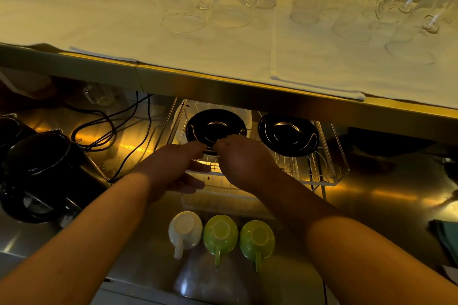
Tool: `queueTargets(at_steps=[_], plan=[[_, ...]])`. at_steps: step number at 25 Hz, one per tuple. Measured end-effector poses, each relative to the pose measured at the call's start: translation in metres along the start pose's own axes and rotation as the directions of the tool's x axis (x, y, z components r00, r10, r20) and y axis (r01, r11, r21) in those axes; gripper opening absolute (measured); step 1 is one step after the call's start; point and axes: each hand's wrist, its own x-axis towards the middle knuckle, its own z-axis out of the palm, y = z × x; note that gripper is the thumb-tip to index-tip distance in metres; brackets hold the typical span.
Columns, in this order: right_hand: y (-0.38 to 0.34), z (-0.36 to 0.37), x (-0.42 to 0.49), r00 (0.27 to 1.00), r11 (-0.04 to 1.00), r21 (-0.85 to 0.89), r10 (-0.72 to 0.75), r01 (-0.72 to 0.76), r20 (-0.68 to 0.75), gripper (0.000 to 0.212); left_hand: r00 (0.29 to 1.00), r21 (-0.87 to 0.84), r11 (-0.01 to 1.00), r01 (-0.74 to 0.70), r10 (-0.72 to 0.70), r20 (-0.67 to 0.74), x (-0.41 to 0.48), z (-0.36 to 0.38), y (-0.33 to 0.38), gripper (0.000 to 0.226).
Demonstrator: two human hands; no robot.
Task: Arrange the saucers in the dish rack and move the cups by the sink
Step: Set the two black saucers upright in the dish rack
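We look down on a steel counter point(371, 205) in dim, yellow light, with a steel shelf point(198, 82) jutting out above it. A white cloth point(223, 52) covers the shelf, and clear glasses point(183, 15) stand on it mouth down. Under the shelf a white wire dish rack point(329, 156) sits on the counter. Two saucers lean in it side by side, the left black saucer point(215, 129) and the right black saucer point(287, 134), apart from each other.

Both hands meet at the near rim of the left black saucer. The right hand point(240, 161) has its fingers curled down and pinching that rim. The left hand point(173, 168) touches the rim with its upper finger, while its other fingers lie straight and spread over the front of the rack.

Nearer to us, in front of the rack, three cups stand upside down in a row with handles toward us: a white cup point(186, 229), a middle green cup point(220, 233) and a right green cup point(257, 236), almost touching. At the left we see a black kettle point(42, 163) and black cables point(109, 126) trailing over the steel. A teal cloth point(446, 235) lies at the right edge.
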Motion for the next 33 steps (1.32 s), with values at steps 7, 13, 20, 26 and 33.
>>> queueTargets(at_steps=[7, 13, 20, 26, 33], plan=[[0.073, -0.020, -0.049, 0.939, 0.934, 0.103, 0.344, -0.342, -0.004, 0.053, 0.645, 0.786, 0.432, -0.441, 0.762, -0.057, 0.013, 0.024, -0.004, 0.045], [0.111, -0.015, -0.064, 0.881, 0.904, 0.030, 0.407, -0.426, 0.240, 0.064, 0.816, 0.939, 0.197, -0.282, 0.564, 0.126, 0.065, 0.029, -0.002, 0.078], [0.107, -0.014, -0.070, 0.896, 0.919, 0.027, 0.376, -0.393, 0.237, 0.053, 0.814, 0.941, 0.148, -0.305, 0.553, 0.177, 0.087, 0.027, -0.005, 0.065], [0.102, -0.015, -0.069, 0.912, 0.934, 0.021, 0.342, -0.355, 0.228, 0.046, 0.797, 0.935, 0.150, -0.321, 0.577, 0.181, 0.089, 0.028, -0.003, 0.063], [0.095, -0.011, -0.068, 0.933, 0.960, -0.041, 0.280, -0.278, 0.227, 0.046, 0.799, 0.937, 0.140, -0.321, 0.572, 0.188, 0.087, 0.027, -0.002, 0.064]])
